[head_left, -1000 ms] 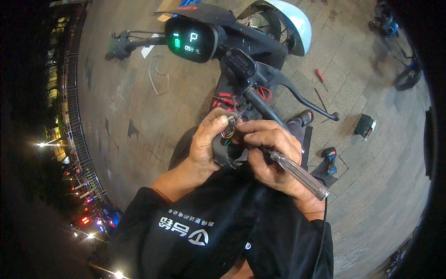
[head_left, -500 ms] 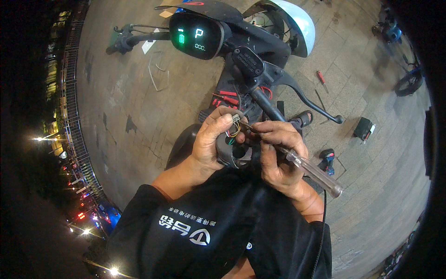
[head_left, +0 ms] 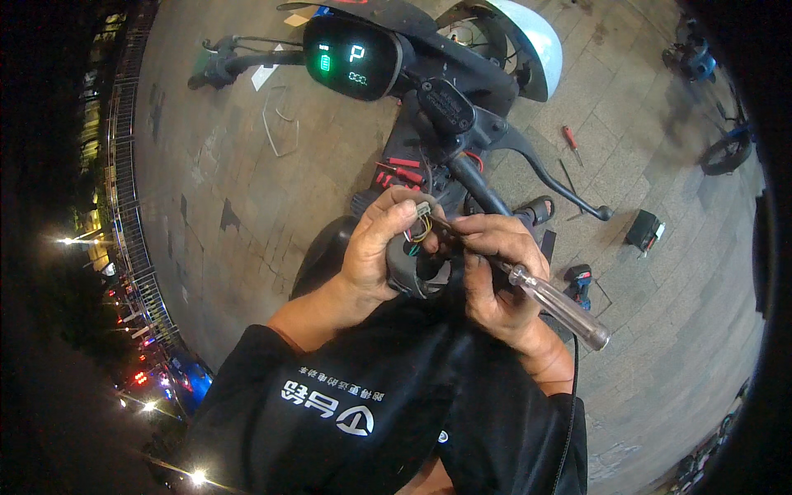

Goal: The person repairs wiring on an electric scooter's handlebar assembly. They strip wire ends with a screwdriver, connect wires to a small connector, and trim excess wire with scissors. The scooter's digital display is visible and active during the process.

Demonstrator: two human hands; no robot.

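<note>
My left hand [head_left: 369, 250] is closed on a small pale wire connector [head_left: 423, 209], pinched near its thumb tip. Thin coloured wires [head_left: 425, 229] run down from the connector toward a dark ring-shaped part [head_left: 402, 269] lying against the same hand. In my right hand [head_left: 505, 276] is a screwdriver with a clear handle [head_left: 569, 313], which sticks out to the lower right. Its shank points at the connector; whether the tip touches it is hard to make out. Just beyond both hands are the scooter's handlebar [head_left: 477, 188] and black brake lever [head_left: 540, 169].
The scooter's lit display [head_left: 351, 66] is at the top. Red-handled tools [head_left: 402, 172] lie below it. On the paving to the right are a red screwdriver [head_left: 571, 142], a black box [head_left: 645, 231] and a cordless drill [head_left: 579, 285]. Another two-wheeler [head_left: 726, 148] stands at far right.
My hands, the connector and the screwdriver keep nearly the same pose. The view has shifted very slightly.
</note>
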